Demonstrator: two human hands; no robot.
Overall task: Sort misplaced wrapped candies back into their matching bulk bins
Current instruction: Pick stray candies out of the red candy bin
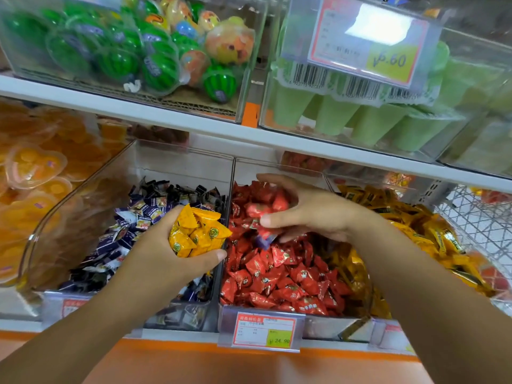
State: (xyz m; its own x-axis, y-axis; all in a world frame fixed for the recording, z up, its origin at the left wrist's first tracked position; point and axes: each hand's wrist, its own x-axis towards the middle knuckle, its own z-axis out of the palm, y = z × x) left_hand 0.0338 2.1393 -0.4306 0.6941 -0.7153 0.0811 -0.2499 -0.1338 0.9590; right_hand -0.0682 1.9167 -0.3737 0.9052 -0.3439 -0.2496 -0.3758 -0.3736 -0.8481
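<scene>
Mid-sort: my left hand (166,245) clamps yellow candies (196,234) over the purple bin (83,206), yellow bin (370,284) not yet reached; my right hand (304,214) curls into red bin (277,173), grip unclear, purple stray (265,241) by thumb

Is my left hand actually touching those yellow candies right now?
Touching. The head view shows the left hand curled round a handful of yellow candies, gripping them with no gap visible.

we see yellow candies (198,231): glossy handful gripped in left hand (169,250) over left bin (83,214) | purple candy (264,241): one stray lying among red candies (277,281) in middle bin (277,171) | dark purple candies (133,217): heaped in left bin
</scene>
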